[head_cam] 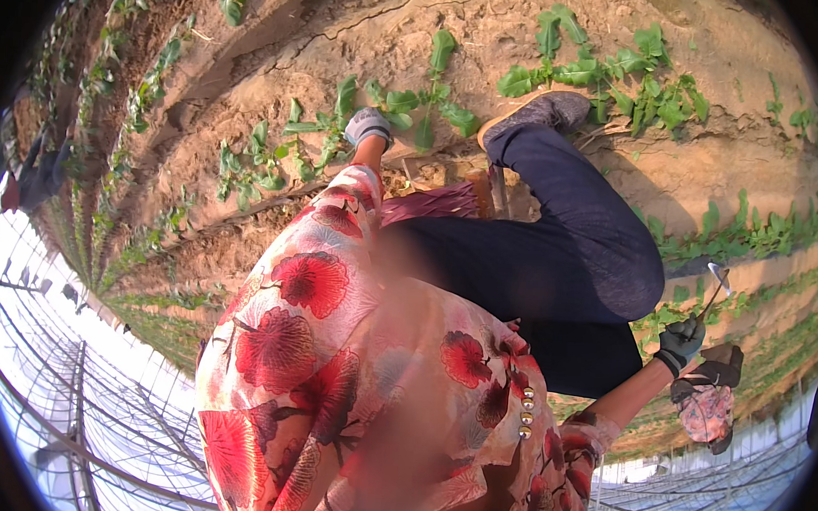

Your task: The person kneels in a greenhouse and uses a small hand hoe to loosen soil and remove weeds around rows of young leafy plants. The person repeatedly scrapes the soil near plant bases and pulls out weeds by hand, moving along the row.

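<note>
My left hand (368, 126), in a grey glove, reaches down to the leafy green plants (332, 130) in the dry soil; its fingers are largely hidden, and whether it grips a leaf cannot be told. Off to the right, my right hand (682, 339), in a dark-cuffed grey glove, is closed round the handle of a small hand tool with a thin shaft and a pale metal head (718, 277), held up away from the soil. More green plants (599, 71) grow beside my shoe (541, 117).
Under my legs are a purple woven strip seat (432, 202) and its brown frame. Plant rows (750, 232) run along both sides. Another person (706, 403) is low down at the far right, and a dark-clothed figure (35, 173) is at the left edge. A framed greenhouse roof (78, 405) curves behind.
</note>
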The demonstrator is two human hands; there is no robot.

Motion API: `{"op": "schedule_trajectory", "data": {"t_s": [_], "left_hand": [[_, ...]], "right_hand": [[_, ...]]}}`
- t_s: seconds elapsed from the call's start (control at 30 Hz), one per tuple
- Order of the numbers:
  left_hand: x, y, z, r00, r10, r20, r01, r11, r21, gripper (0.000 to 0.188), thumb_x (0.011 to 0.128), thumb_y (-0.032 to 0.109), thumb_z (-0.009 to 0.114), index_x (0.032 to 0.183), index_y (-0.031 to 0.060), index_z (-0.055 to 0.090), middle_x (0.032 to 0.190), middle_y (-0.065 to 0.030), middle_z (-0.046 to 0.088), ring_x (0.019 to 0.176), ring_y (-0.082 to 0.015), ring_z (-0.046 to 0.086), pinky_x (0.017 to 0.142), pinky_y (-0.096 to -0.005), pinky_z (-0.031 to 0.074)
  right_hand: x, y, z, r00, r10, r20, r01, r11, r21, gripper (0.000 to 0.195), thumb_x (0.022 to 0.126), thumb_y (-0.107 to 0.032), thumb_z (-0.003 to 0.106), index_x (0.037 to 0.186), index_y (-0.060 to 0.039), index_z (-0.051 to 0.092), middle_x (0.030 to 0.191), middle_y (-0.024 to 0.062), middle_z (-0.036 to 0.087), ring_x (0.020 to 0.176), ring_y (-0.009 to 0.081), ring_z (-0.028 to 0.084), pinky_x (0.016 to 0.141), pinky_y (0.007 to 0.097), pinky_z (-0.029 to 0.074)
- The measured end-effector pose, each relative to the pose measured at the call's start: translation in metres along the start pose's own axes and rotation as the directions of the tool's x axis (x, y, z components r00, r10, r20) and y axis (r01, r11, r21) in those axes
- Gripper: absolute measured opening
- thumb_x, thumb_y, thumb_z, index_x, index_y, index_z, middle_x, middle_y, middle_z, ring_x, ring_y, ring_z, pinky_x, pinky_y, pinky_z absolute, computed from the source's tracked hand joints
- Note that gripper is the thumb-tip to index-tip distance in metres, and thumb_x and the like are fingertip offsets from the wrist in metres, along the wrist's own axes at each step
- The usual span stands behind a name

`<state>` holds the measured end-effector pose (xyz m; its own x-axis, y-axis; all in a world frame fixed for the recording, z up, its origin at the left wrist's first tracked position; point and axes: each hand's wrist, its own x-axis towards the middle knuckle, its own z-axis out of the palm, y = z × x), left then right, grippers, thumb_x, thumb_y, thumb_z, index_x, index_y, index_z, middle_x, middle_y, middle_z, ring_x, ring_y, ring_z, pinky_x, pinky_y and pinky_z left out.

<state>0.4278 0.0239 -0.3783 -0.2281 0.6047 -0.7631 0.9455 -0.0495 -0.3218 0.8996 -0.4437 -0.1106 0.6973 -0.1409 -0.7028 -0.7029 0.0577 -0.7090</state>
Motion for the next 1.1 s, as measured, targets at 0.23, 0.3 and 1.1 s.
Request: {"op": "schedule_trajectory", "data": {"t_s": [0.23,0.3,1.1], "left_hand": [[-0.027,-0.019,-0.006,0.992,0.092,0.083,-0.094,0.995,0.019,0.040,0.073,0.040,0.057,0.099,0.0097,0.063,0.100,-0.0123,0.061,0.094,-0.0249,0.059,0.077,-0.0358,0.047],[-0.029,-0.027,-0.010,0.869,0.233,0.436,-0.331,0.929,0.162,0.044,0.072,0.045,0.057,0.094,0.0074,0.064,0.091,-0.0118,0.064,0.089,-0.0240,0.060,0.074,-0.0361,0.047],[0.023,0.026,-0.018,0.978,0.209,-0.025,-0.205,0.973,0.106,0.028,0.078,0.025,0.048,0.098,0.0120,0.063,0.102,-0.0111,0.061,0.096,-0.0270,0.058,0.076,-0.0382,0.047]], "right_hand": [[-0.003,0.003,0.019,0.999,-0.024,-0.035,0.025,0.999,0.022,0.020,0.084,-0.020,0.050,0.091,-0.0014,0.053,0.055,-0.0067,0.040,0.043,0.0025,0.034,0.038,0.0164,0.033],[-0.002,0.003,0.021,0.999,-0.017,-0.048,0.017,1.000,0.009,0.022,0.084,-0.021,0.050,0.092,-0.0006,0.052,0.055,-0.0062,0.040,0.043,0.0026,0.035,0.039,0.0167,0.034],[-0.011,0.003,0.029,0.988,0.001,-0.155,-0.002,1.000,-0.004,0.013,0.084,-0.021,0.050,0.078,-0.0089,0.050,0.052,-0.0070,0.034,0.042,0.0032,0.033,0.037,0.0168,0.036]]}}
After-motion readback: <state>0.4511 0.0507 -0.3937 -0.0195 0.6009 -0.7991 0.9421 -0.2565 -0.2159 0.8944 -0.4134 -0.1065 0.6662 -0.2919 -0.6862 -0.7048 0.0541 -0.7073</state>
